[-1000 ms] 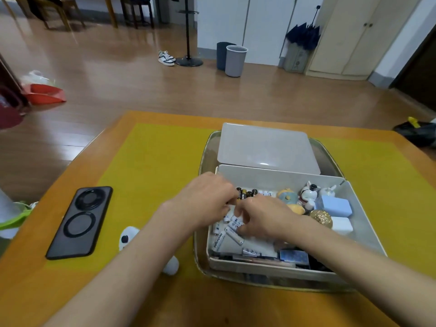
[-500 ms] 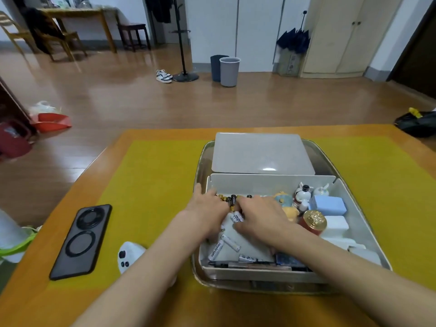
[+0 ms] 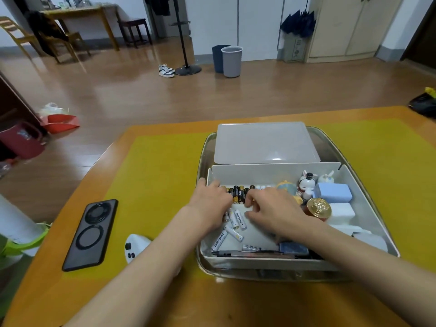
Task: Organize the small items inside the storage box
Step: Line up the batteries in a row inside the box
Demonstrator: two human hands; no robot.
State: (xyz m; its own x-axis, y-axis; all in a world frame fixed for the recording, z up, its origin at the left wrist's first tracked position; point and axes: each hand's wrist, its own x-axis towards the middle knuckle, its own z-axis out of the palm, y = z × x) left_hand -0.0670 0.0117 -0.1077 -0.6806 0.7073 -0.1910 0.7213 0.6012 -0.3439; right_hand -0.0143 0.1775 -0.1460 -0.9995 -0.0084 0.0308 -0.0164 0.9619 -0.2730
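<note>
An open white storage box [image 3: 368, 194] sits on a yellow-matted table, just before the person. Both hands are inside its left half. The left hand [image 3: 210, 204] lies curled beside a row of black batteries [image 3: 238, 192]; the right hand [image 3: 273, 208] nudges them with bent fingers. Loose white batteries [image 3: 237, 219] probably need lining up next.

Soft, even indoor light falls from overhead, leaving a small white glare spot on the frosted lid [image 3: 266, 142] and a broad sheen on the wooden floor [image 3: 132, 95] beyond it. Shadows around the lid are faint. The wide lens bows the worktop [image 3: 165, 300] edges and room lines outward from the lid, and the far corners look slightly soft.
</note>
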